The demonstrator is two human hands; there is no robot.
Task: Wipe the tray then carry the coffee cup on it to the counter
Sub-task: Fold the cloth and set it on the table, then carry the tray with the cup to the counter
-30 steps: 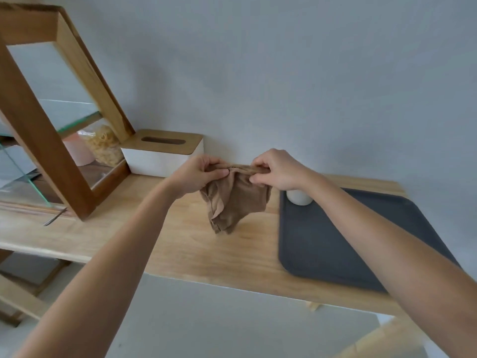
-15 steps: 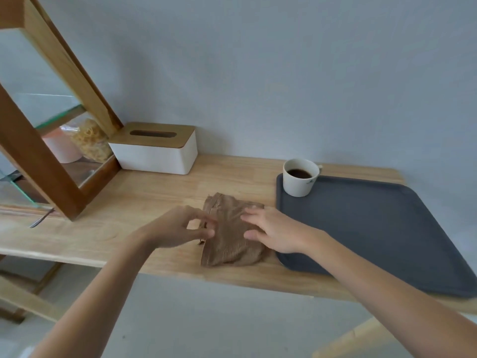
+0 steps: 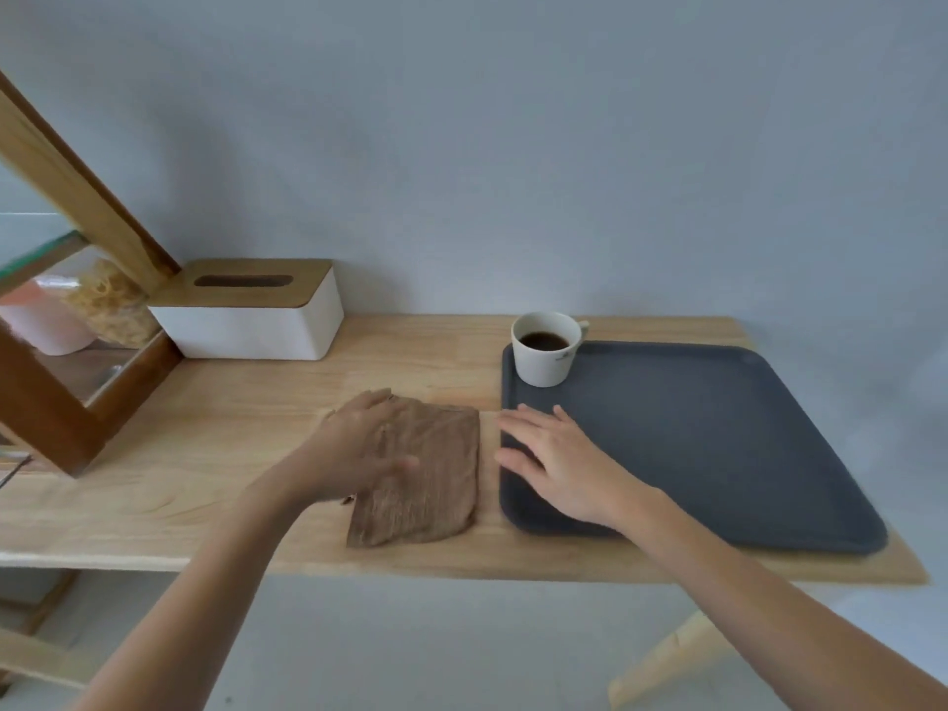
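A dark grey tray [image 3: 718,433] lies on the right of the wooden table. A white cup of coffee [image 3: 546,348] stands in the tray's far left corner. A folded brown cloth [image 3: 431,479] lies flat on the table just left of the tray. My left hand [image 3: 364,449] rests flat on the cloth's left part, fingers spread. My right hand [image 3: 559,459] hovers open over the tray's left edge, holding nothing.
A white tissue box with a wooden lid [image 3: 256,310] stands at the back left against the wall. A slanted wooden frame with glass shelves [image 3: 66,351] holds jars at the far left. The table's front edge [image 3: 461,569] is close to me.
The cloth went from hanging between both hands to lying flat and folded on the table. My right hand let go and moved right over the tray's edge.
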